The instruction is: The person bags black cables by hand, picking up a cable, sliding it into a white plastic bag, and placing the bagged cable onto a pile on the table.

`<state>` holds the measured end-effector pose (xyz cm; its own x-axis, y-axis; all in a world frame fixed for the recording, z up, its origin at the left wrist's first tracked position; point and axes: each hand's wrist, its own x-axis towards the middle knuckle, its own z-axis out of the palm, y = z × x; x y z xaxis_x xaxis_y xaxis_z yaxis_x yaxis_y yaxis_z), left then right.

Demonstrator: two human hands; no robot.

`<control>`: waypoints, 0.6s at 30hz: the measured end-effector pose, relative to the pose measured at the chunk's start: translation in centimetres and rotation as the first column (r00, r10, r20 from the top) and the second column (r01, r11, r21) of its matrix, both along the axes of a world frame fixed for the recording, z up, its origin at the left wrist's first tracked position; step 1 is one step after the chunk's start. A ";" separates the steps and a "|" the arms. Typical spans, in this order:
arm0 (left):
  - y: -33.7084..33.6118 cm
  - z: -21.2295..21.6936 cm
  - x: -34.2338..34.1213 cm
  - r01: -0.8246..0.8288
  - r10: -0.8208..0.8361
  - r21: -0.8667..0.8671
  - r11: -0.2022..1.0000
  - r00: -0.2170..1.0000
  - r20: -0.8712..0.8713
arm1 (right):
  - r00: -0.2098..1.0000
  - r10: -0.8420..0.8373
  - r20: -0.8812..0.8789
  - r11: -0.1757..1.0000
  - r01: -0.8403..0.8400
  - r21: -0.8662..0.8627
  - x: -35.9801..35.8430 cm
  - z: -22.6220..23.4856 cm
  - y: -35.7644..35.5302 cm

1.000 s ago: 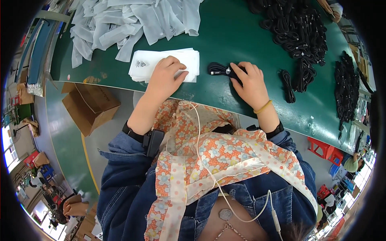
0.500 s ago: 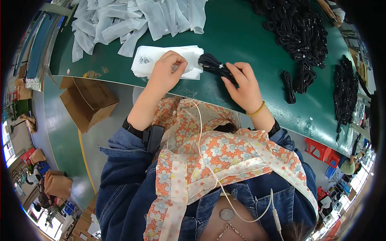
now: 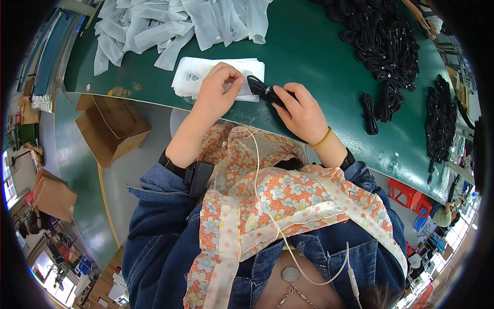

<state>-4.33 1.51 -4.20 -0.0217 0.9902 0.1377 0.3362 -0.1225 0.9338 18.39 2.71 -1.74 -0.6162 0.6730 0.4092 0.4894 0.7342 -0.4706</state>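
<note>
My right hand (image 3: 301, 110) is closed on a coiled black cable (image 3: 268, 91), whose looped end points left toward the bags. A stack of flat white plastic bags (image 3: 198, 72) with small dark print lies near the table's front edge. Over its right part, my left hand (image 3: 220, 88) has thumb and forefinger pinched at the edge of the top bag. The cable's loop reaches the open side of that bag; whether it is inside, I cannot tell.
A heap of filled white bags (image 3: 159, 28) covers the green table's (image 3: 303, 46) far left. Many coiled black cables (image 3: 383, 51) are piled at far right, with another pile (image 3: 441, 126) beyond. An open cardboard box (image 3: 113, 129) stands on the floor, left. Red stools (image 3: 404, 193) stand right.
My right hand has moved left with the cable, bringing its looped end closer to my left hand and over the bag stack's right edge. My left hand stays pinched, almost unmoved.
</note>
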 end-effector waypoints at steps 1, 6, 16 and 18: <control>-0.1 0.3 0.2 0.023 -0.020 0.049 0.999 0.998 -0.061 | 1.000 -0.002 -0.025 0.998 0.000 -0.065 -0.1 -0.2 0.0; -0.4 0.0 0.3 0.076 -0.046 0.140 0.987 0.978 -0.205 | 0.996 -0.084 -0.014 0.978 0.079 -0.194 0.2 -1.4 0.4; -0.6 0.9 0.6 0.137 -0.026 0.275 0.952 0.927 -0.373 | 0.995 0.083 -0.051 0.986 -0.089 -0.143 1.3 -1.2 1.0; -0.7 1.7 1.2 0.186 -0.025 0.331 0.925 0.899 -0.437 | 0.984 -0.021 -0.176 0.952 -0.034 -0.305 0.8 -1.0 0.9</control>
